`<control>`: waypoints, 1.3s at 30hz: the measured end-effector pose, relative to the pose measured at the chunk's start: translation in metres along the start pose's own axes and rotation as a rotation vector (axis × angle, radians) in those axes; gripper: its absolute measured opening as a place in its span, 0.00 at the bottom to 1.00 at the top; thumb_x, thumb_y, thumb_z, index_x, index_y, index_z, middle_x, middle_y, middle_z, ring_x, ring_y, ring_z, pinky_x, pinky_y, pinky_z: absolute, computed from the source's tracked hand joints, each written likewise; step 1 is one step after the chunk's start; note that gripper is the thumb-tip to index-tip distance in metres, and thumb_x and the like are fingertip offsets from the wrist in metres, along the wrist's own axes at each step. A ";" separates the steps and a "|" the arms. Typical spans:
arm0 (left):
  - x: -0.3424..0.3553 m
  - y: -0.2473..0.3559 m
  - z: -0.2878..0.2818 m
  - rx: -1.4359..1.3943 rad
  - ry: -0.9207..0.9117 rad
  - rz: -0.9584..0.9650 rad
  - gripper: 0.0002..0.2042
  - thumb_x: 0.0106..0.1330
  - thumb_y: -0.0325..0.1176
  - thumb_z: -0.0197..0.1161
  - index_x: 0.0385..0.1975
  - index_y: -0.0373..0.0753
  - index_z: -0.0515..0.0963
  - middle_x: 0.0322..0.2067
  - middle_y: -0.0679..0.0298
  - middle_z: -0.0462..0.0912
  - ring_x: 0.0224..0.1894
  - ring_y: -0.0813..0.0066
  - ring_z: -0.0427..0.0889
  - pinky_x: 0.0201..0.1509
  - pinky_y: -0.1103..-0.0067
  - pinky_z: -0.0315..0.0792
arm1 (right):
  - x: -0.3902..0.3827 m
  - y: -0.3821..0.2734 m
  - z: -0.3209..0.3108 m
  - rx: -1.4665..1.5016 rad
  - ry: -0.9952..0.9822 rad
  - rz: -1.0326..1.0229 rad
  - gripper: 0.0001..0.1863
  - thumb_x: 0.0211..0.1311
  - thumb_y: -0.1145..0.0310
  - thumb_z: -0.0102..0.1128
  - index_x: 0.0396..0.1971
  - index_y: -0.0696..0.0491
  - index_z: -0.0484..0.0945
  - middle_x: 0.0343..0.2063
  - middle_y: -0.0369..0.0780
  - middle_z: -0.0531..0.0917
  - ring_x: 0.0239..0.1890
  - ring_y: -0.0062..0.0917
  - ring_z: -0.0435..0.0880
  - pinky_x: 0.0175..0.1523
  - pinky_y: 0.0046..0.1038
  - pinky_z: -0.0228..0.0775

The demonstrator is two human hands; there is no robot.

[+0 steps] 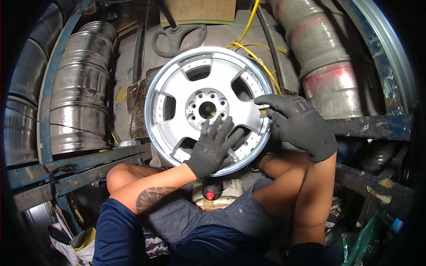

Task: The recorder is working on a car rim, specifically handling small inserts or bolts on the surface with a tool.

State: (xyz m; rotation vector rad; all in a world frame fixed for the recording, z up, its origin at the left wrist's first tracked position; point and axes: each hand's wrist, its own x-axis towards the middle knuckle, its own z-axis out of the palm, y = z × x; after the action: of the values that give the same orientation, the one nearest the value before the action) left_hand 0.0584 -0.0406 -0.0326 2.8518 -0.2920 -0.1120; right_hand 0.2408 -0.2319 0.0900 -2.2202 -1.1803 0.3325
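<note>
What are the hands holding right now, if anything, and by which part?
The right hand appears to pinch a small yellow piece by its hidden right end. The left hand holds nothing; it lies spread on the silver wheel.

Round silver metal wheel [207,95]: smooth, glossy-lipped; dark grey fabric gloves [304,126]: matt; stacked silver metal cylinders [80,86]: glossy.

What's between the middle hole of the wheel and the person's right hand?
In the head view: bolt holes, then the bare silver wheel, then a small yellowish piece in the right hand.
</note>
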 end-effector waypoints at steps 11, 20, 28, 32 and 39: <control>-0.006 -0.001 0.002 -0.040 0.026 -0.024 0.47 0.50 0.49 0.74 0.73 0.50 0.62 0.72 0.44 0.58 0.73 0.37 0.57 0.72 0.41 0.52 | 0.026 -0.001 0.008 -0.006 -0.103 -0.030 0.14 0.65 0.68 0.63 0.50 0.49 0.83 0.48 0.45 0.86 0.51 0.44 0.84 0.58 0.41 0.75; 0.006 0.006 0.004 -0.093 0.060 0.020 0.45 0.51 0.46 0.74 0.73 0.54 0.62 0.73 0.46 0.57 0.75 0.39 0.56 0.74 0.42 0.50 | 0.056 -0.020 0.026 0.021 -0.125 -0.071 0.16 0.63 0.68 0.64 0.52 0.47 0.83 0.47 0.46 0.86 0.50 0.44 0.84 0.58 0.41 0.76; 0.003 0.002 0.001 -0.084 0.069 -0.017 0.42 0.53 0.43 0.71 0.72 0.50 0.63 0.72 0.46 0.59 0.74 0.39 0.57 0.76 0.41 0.45 | 0.052 -0.013 0.028 -0.012 -0.137 -0.148 0.16 0.63 0.68 0.63 0.51 0.49 0.83 0.47 0.46 0.86 0.50 0.44 0.85 0.57 0.42 0.76; 0.007 0.004 0.003 -0.097 0.072 0.003 0.41 0.54 0.43 0.69 0.73 0.53 0.63 0.73 0.45 0.57 0.74 0.37 0.56 0.76 0.41 0.45 | 0.054 -0.013 0.025 0.014 -0.154 -0.127 0.15 0.63 0.68 0.63 0.50 0.50 0.83 0.47 0.47 0.86 0.50 0.45 0.85 0.57 0.41 0.76; -0.004 -0.002 -0.003 -0.056 0.000 -0.033 0.42 0.55 0.43 0.69 0.74 0.56 0.62 0.74 0.43 0.54 0.75 0.35 0.53 0.76 0.41 0.45 | 0.050 -0.006 0.022 0.025 -0.166 -0.045 0.14 0.64 0.67 0.63 0.49 0.51 0.83 0.48 0.47 0.86 0.51 0.44 0.85 0.58 0.40 0.76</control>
State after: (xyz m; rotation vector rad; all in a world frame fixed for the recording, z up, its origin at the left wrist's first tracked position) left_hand 0.0549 -0.0370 -0.0296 2.8020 -0.2374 -0.1241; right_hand 0.2547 -0.1803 0.0788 -2.1741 -1.3035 0.5185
